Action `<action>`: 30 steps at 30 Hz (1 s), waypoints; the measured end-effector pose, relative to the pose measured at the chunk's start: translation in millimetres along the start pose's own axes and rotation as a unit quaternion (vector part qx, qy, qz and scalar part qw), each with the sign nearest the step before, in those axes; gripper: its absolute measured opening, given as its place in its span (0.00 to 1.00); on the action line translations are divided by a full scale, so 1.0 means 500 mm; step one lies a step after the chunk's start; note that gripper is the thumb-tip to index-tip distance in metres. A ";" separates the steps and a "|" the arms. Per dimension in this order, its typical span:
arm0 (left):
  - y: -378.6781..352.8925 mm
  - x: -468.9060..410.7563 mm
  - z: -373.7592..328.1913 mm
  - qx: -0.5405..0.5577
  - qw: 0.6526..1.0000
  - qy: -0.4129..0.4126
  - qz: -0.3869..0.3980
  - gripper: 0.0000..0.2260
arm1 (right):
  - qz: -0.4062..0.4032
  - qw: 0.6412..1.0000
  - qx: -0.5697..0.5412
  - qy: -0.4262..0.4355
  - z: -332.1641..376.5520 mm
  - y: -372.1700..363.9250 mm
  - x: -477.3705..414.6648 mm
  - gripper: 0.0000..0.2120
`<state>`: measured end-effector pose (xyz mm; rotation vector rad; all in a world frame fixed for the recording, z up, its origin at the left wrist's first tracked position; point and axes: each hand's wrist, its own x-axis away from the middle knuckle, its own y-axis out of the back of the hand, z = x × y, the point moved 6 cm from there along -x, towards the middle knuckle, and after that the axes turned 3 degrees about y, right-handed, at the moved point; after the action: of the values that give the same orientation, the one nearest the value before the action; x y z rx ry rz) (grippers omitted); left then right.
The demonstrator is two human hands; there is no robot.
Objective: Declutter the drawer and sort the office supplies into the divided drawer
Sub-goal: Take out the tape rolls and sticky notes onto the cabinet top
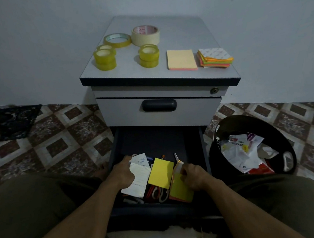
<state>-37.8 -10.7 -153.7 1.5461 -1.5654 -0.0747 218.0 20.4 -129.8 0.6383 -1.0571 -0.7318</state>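
Observation:
The lower drawer [154, 139] of a grey cabinet stands pulled out, dark inside. At its front lie white papers [138, 178], a yellow sticky pad [161, 174], another yellow and orange pad [181, 190], scissors [161, 192] and pens [162, 157]. My left hand [122, 173] grips the white papers at the drawer's left. My right hand [193, 176] pinches a small pale item [178, 166] above the right-hand pad.
The cabinet top [192, 35] carries several tape rolls [105, 59], a wide masking tape roll [145, 35] and two sticky-note stacks [181, 60]. The upper drawer [159, 110] is closed. A black bin [252, 145] holding crumpled paper stands to the right on the tiled floor.

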 end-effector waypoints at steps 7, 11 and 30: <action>0.010 -0.007 0.000 0.133 0.991 0.025 -0.008 0.20 | 0.009 1.000 -0.004 0.016 0.008 0.008 0.003 0.19; 0.014 -0.012 -0.009 0.233 0.971 0.046 -0.011 0.17 | 0.018 1.000 -0.005 -0.003 0.006 0.007 0.008 0.22; -0.005 -0.017 0.000 0.057 0.997 0.054 -0.010 0.16 | -0.010 0.996 -0.053 -0.071 0.004 0.011 -0.004 0.22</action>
<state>-37.6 -4.0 -159.6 1.6273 -1.4912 0.0860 216.4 25.0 -126.1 0.5112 -1.1357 -0.8553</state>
